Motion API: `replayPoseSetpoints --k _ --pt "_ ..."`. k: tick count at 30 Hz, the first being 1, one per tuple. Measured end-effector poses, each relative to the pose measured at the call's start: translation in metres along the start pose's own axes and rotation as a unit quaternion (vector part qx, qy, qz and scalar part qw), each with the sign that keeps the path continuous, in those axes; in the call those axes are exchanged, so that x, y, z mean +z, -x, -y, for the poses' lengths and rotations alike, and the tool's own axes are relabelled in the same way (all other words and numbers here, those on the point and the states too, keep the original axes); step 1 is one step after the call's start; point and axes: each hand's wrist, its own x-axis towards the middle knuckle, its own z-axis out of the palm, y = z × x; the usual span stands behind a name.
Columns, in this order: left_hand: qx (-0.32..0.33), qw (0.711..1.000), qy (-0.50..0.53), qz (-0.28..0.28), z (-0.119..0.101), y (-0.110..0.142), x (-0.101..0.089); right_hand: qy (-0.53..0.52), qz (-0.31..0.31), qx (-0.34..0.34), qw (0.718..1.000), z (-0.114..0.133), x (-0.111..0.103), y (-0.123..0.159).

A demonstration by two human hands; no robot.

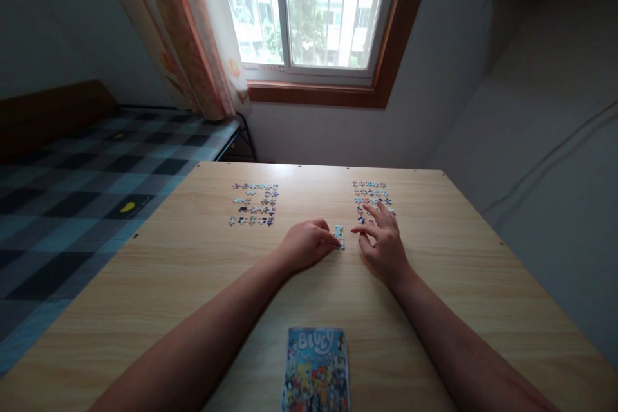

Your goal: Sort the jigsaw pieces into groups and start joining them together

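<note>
A small strip of joined jigsaw pieces [339, 232] lies on the table between my two hands. My left hand [309, 246] rests at the strip's left side, its fingers closed together at the lower end and pinching a jigsaw piece there. On the other side, my right hand [383, 246] hovers with its fingers spread, holding nothing, the index fingertip a short way from the strip. Under and beyond those fingers is the right group of loose jigsaw pieces [370, 192], partly covered by them. A second group of loose pieces [258, 209] is laid out in rows to the left.
A Bluey picture sheet or box [316, 370] lies at the near middle of the wooden table [193, 309]. Left of the table stands a bed with a checked cover [159, 158]. A curtain [193, 32] and a barred window [328, 13] are behind the table.
</note>
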Motion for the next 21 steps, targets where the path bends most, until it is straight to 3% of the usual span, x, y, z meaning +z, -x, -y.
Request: replayPoseSetpoints --k 21 --pt "0.006 1.000 0.012 0.006 -0.0026 -0.0044 0.0063 -0.008 0.033 0.014 0.999 -0.0005 -0.0060 -0.0011"
